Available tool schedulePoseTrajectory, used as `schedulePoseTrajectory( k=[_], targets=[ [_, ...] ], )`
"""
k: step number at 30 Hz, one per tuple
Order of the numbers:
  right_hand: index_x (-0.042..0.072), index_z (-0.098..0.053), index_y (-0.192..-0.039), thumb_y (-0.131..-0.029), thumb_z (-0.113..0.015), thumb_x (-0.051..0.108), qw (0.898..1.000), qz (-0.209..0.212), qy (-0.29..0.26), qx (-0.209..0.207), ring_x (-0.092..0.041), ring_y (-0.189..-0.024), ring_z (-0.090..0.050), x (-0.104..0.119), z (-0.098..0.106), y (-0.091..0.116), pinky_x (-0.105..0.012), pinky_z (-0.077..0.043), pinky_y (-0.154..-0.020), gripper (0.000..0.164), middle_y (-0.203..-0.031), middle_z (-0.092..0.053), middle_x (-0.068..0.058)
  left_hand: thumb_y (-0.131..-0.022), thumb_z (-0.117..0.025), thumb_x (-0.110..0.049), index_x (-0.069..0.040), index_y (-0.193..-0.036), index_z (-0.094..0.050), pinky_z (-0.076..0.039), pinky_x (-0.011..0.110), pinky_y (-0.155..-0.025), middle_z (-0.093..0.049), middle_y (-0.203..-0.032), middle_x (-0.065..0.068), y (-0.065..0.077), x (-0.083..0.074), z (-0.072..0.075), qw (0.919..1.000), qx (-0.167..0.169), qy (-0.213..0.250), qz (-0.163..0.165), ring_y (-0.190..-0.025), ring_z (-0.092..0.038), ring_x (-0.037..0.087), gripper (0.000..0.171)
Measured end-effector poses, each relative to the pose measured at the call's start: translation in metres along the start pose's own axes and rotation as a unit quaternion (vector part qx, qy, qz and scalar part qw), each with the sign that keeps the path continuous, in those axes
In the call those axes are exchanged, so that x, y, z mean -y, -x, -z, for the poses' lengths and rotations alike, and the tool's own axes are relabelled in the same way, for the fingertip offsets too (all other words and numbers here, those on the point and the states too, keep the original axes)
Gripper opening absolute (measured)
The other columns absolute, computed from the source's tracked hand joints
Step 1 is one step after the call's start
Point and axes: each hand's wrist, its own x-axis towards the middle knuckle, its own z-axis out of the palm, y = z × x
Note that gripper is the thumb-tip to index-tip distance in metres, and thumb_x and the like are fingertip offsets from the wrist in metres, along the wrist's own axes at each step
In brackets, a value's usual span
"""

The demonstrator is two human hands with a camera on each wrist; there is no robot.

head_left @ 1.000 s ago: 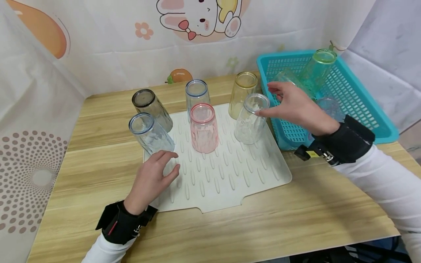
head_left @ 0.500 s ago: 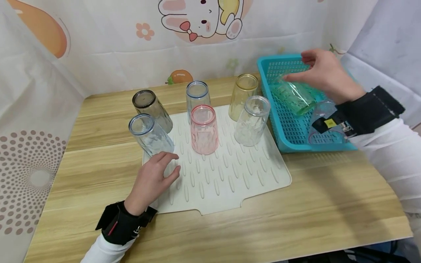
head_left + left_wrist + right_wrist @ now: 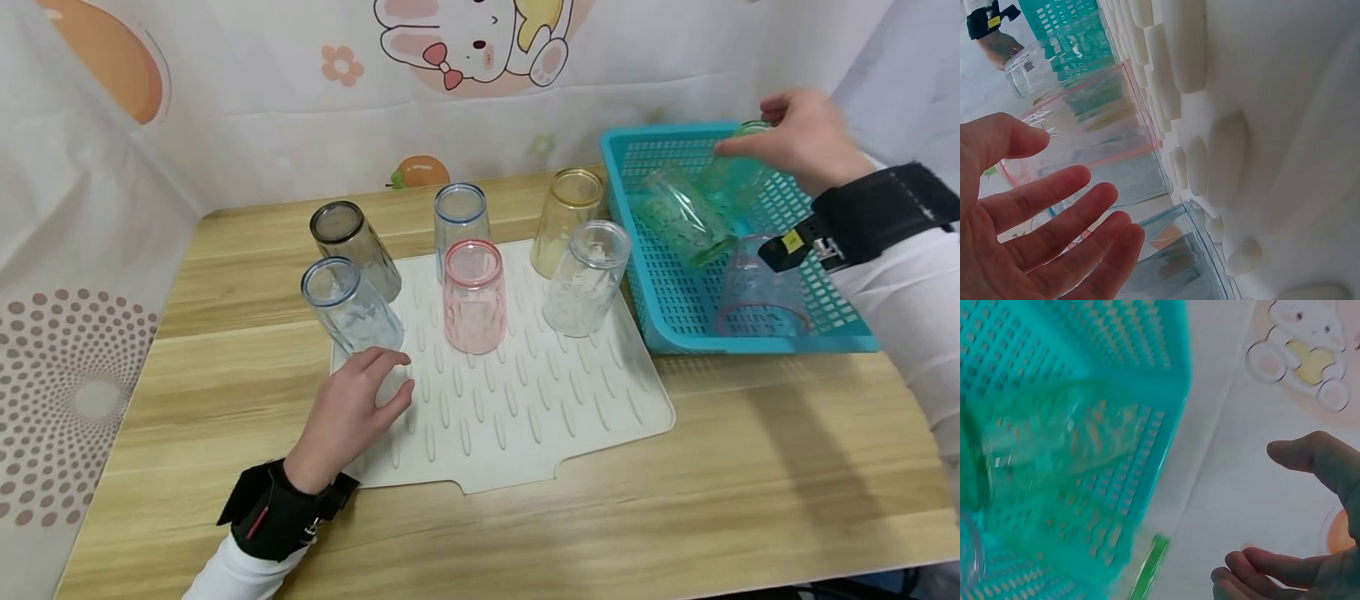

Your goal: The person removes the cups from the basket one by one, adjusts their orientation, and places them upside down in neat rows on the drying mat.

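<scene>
In the head view my right hand (image 3: 810, 142) is over the back right of the turquoise basket (image 3: 652, 342), beside the base of an upside-down green glass (image 3: 738, 175). In the right wrist view its thumb and fingers are spread, with nothing between them. Another green glass (image 3: 686, 217) lies on its side in the basket, and a clear pink-rimmed glass (image 3: 761, 287) is at the front. My left hand (image 3: 345, 417) rests at the left of the white drying mat (image 3: 517, 433), fingers loosely bent, just in front of a blue-tinted glass (image 3: 356, 308), holding nothing.
More upside-down glasses stand about the mat: a dark grey glass (image 3: 360, 254), a blue-rimmed glass (image 3: 459, 217), a pink glass (image 3: 475, 300), a yellow glass (image 3: 566, 221) and a clear glass (image 3: 587, 283). A printed curtain (image 3: 285, 150) hangs behind the wooden table (image 3: 187, 375).
My right hand has moved right, from beside the clear glass on the mat to over the basket's back right. The left hand stays in place.
</scene>
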Motion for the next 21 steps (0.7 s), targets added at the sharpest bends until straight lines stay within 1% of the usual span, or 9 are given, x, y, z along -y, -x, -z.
schedulePoseTrajectory(
  k=[6, 11, 14, 16, 21],
  targets=[
    [-0.014, -0.017, -0.146, -0.093, -0.057, 0.035, 0.999, 0.003, 0.051, -0.008, -0.05, -0.129, -0.027, -0.009, 0.008, -0.01, -0.059, -0.026, -0.105, 0.082, -0.147, -0.024, -0.034, -0.081, -0.074, -0.008, -0.001, -0.1, -0.069, -0.054, 0.042, -0.072, -0.065, -0.099, 0.011, 0.002, -0.002, 0.0, 1.0, 0.0, -0.003, 0.001, -0.094, -0.063, 0.028, 0.02],
    [-0.017, -0.018, -0.144, -0.092, -0.058, 0.035, 0.997, -0.001, 0.071, -0.007, -0.052, -0.127, -0.027, -0.014, 0.011, -0.02, -0.062, -0.028, -0.102, 0.084, -0.145, -0.024, -0.037, -0.081, -0.074, -0.009, -0.001, -0.1, -0.069, -0.053, 0.042, -0.074, -0.066, -0.099, 0.011, 0.004, -0.005, 0.002, 1.0, 0.002, -0.005, 0.0, -0.094, -0.063, 0.029, 0.021],
    [-0.018, -0.018, -0.143, -0.091, -0.058, 0.036, 0.997, -0.004, 0.081, -0.003, -0.053, -0.126, -0.027, -0.017, 0.012, -0.027, -0.063, -0.029, -0.098, 0.085, -0.145, -0.023, -0.038, -0.081, -0.073, -0.01, -0.002, -0.1, -0.069, -0.054, 0.042, -0.073, -0.066, -0.099, 0.011, 0.004, -0.006, 0.003, 1.0, 0.002, -0.007, -0.001, -0.094, -0.063, 0.028, 0.02],
    [-0.018, -0.018, -0.143, -0.09, -0.059, 0.037, 0.996, -0.006, 0.088, 0.002, -0.054, -0.126, -0.027, -0.021, 0.013, -0.032, -0.062, -0.032, -0.094, 0.087, -0.145, -0.023, -0.039, -0.081, -0.073, -0.01, -0.002, -0.1, -0.069, -0.054, 0.041, -0.072, -0.066, -0.098, 0.011, 0.004, -0.006, 0.004, 1.0, 0.003, -0.009, -0.003, -0.093, -0.062, 0.027, 0.021],
    [-0.018, -0.015, -0.144, -0.089, -0.058, 0.039, 0.993, -0.015, 0.112, 0.026, -0.056, -0.127, -0.023, -0.033, 0.015, -0.043, -0.063, -0.031, -0.097, 0.09, -0.146, -0.018, -0.04, -0.081, -0.074, -0.011, -0.002, -0.101, -0.069, -0.054, 0.039, -0.069, -0.066, -0.098, 0.011, 0.001, -0.007, 0.004, 0.9999, 0.007, -0.012, -0.008, -0.092, -0.062, 0.026, 0.022]
  ],
)
